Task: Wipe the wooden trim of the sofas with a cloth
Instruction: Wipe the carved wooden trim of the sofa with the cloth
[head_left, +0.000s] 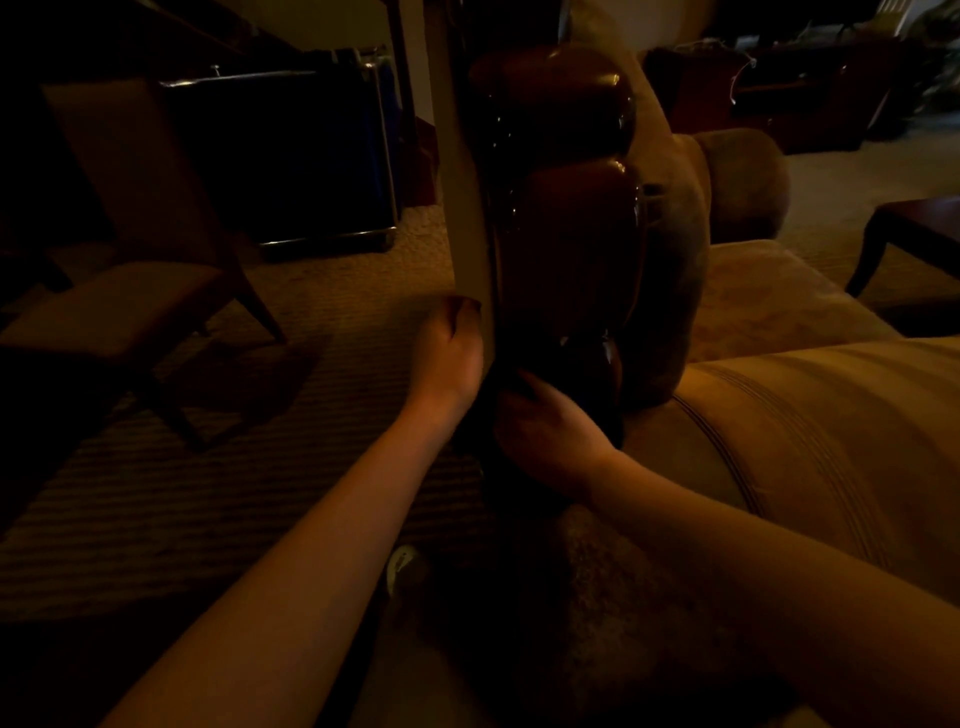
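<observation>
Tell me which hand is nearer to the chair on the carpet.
Left. The left hand is by the pale panel, on the side toward the chair; the right hand is farther away, at the dark wooden trim beside the sofa arm.

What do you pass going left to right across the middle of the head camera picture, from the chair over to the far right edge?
Upholstered chair → left hand → glossy wooden trim → tan sofa cushion → dark side table. The right hand sits lower, under the trim, so I left it out of the order.
</observation>
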